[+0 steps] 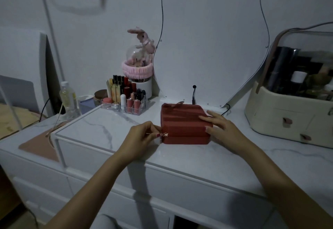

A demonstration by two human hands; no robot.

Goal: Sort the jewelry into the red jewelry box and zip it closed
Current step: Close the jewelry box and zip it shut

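Centrally in the frame, we see the red jewelry box (185,123) lying lid-down-shut on the marble-patterned vanity top (100,129), our left hand (139,138) pinching the gold zipper pull (164,134) at the box's near left corner, fingers curled tight around it. Our right hand (222,129) rests on the box's right side, fingers fairly straight across the lid and thumb against the front edge.

Behind the box, close to its back edge, a wavy-edged mirror (212,39) rises, with a black cable plug (193,93) standing at its foot. At upper left of the box, a clear lipstick organizer (126,100) sits near but apart, backed by a white cup with a pink band (137,72) and a pink plush rabbit (144,39). Further left stands a plastic bottle (69,100). At the right edge of the frame, a cream cosmetics case (288,117) sits well apart from our right hand.

Bare tabletop lies left of the box and in front of it, down to the vanity's near edge.
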